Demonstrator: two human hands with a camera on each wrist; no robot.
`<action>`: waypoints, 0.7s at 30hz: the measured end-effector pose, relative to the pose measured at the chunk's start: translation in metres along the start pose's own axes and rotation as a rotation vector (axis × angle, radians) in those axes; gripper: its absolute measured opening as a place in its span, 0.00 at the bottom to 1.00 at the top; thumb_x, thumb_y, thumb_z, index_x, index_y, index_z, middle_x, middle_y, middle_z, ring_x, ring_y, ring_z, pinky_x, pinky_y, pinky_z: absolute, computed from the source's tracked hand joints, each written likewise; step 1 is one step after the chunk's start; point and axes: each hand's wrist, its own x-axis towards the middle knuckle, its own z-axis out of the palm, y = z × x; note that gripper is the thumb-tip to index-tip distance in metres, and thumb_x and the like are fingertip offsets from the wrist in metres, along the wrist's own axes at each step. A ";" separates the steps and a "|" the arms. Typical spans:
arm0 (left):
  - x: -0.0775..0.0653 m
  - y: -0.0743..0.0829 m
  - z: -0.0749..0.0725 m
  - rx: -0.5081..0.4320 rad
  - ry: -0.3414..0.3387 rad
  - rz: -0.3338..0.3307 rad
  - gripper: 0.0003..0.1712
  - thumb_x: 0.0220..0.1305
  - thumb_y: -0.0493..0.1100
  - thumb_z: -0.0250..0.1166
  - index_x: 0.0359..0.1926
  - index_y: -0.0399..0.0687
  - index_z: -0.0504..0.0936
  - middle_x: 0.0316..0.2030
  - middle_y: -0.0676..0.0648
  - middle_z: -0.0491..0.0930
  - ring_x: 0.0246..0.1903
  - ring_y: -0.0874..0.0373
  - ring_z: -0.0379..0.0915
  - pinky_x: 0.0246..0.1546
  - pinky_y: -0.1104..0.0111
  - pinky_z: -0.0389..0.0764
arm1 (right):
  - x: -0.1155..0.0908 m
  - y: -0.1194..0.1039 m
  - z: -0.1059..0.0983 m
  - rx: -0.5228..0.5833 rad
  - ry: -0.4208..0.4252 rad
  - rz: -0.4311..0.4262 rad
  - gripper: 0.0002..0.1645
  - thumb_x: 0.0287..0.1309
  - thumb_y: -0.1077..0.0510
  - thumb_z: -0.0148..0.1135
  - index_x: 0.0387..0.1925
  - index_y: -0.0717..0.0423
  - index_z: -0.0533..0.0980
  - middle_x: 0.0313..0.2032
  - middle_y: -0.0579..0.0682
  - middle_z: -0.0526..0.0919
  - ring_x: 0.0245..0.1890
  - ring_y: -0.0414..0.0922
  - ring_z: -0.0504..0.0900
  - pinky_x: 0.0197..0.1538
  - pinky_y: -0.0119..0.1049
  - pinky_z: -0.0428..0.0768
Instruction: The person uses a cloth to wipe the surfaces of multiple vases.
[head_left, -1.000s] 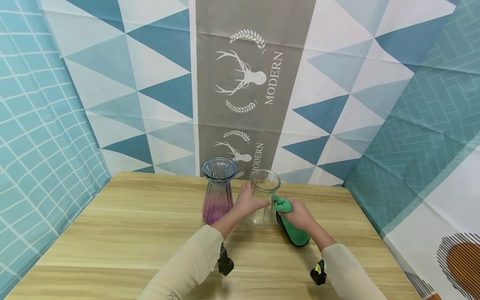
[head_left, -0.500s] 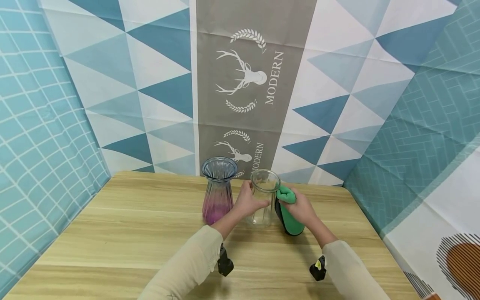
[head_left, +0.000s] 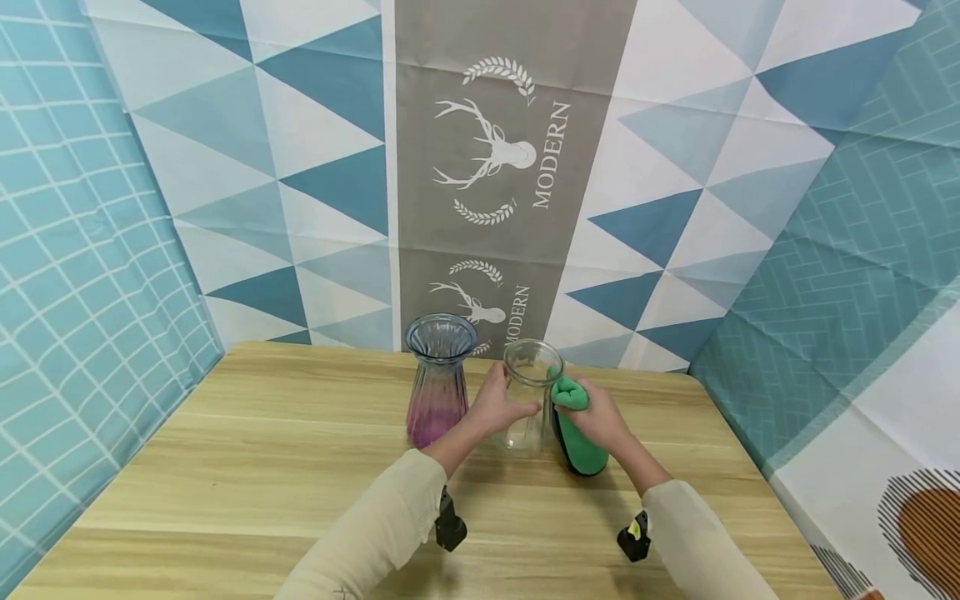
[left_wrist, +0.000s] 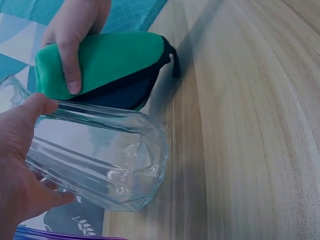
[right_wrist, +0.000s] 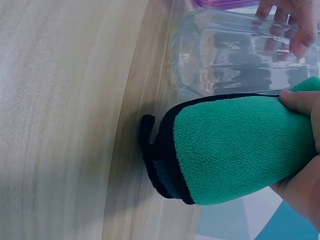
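Observation:
My left hand (head_left: 501,403) grips a clear glass vase (head_left: 525,429) round its side, the thumb toward me. The vase stands upright on the wooden table, its wide rim facing up. In my right hand (head_left: 600,417) is a folded green towel (right_wrist: 235,145) with black edging and a small black loop. The towel lies along the right side of the vase, its lower part hanging down toward the table. In the left wrist view my right thumb presses on the towel's face (left_wrist: 120,60). A ribbed vase (head_left: 437,400), blue-grey above and purple-pink below, stands just left of my left hand.
The wooden table (head_left: 225,475) ends at a patterned backdrop (head_left: 510,167) close behind both vases. Light blue tiled cloth (head_left: 67,217) hangs on the left and teal patterned cloth (head_left: 832,283) on the right.
My right hand has moved slightly away from me along the clear vase, and the towel's lower end has swung up and left. My left hand and both vases have stayed put.

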 end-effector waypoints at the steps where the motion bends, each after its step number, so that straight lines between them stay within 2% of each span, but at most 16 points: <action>1: 0.000 0.000 0.000 0.001 -0.003 0.002 0.43 0.43 0.41 0.74 0.58 0.35 0.61 0.56 0.36 0.68 0.59 0.44 0.65 0.62 0.54 0.68 | 0.000 0.001 0.000 0.000 -0.008 -0.002 0.31 0.56 0.59 0.64 0.61 0.59 0.68 0.54 0.60 0.77 0.53 0.58 0.76 0.51 0.53 0.77; 6: 0.001 -0.001 -0.001 -0.005 -0.018 0.010 0.44 0.43 0.41 0.73 0.60 0.35 0.60 0.58 0.36 0.67 0.61 0.43 0.64 0.62 0.53 0.68 | -0.001 0.006 0.003 -0.026 -0.056 0.009 0.30 0.55 0.59 0.64 0.60 0.59 0.69 0.54 0.60 0.78 0.53 0.58 0.77 0.51 0.52 0.78; 12: 0.002 -0.001 -0.001 -0.015 -0.019 0.013 0.46 0.44 0.40 0.73 0.62 0.37 0.59 0.59 0.37 0.66 0.63 0.45 0.62 0.64 0.54 0.66 | -0.004 0.010 0.006 -0.086 -0.106 -0.006 0.22 0.53 0.62 0.66 0.50 0.60 0.75 0.42 0.57 0.82 0.45 0.56 0.80 0.45 0.50 0.79; 18: 0.002 -0.001 0.000 -0.031 -0.016 0.029 0.45 0.44 0.39 0.71 0.62 0.37 0.59 0.60 0.35 0.66 0.63 0.45 0.62 0.64 0.54 0.66 | -0.007 0.012 0.009 -0.151 -0.183 -0.004 0.25 0.52 0.65 0.65 0.54 0.63 0.73 0.46 0.58 0.81 0.46 0.55 0.80 0.46 0.50 0.78; 21: 0.002 -0.001 0.000 -0.034 -0.017 0.041 0.45 0.44 0.39 0.71 0.62 0.36 0.59 0.60 0.35 0.66 0.63 0.44 0.62 0.64 0.54 0.66 | -0.007 0.014 0.008 -0.150 -0.190 0.013 0.26 0.53 0.64 0.65 0.55 0.63 0.72 0.47 0.58 0.81 0.47 0.56 0.79 0.47 0.50 0.78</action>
